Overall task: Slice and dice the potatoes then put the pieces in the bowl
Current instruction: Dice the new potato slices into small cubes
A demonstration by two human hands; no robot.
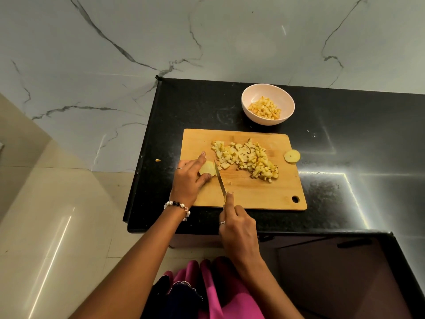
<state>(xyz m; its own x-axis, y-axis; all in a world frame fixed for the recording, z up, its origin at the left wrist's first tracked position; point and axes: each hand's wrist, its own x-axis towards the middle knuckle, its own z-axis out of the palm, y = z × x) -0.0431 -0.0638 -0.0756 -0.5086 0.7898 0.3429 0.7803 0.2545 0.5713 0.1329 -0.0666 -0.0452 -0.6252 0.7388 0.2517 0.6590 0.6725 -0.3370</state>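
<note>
My left hand (190,178) pinches the potato piece (207,169) at the cutting board's (253,192) left edge; my right hand (238,229) grips the knife (220,179) beside it. Diced pieces (249,158) lie mid-board, the bowl (268,104) sits farther back on the desk (345,157)

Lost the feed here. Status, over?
Left hand holds potato piece; right hand grips knife. Diced pile on board. Nothing blocking.

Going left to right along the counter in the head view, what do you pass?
Stray potato bit → left hand holding the potato piece → knife → diced potato pile → round potato slice.
</note>
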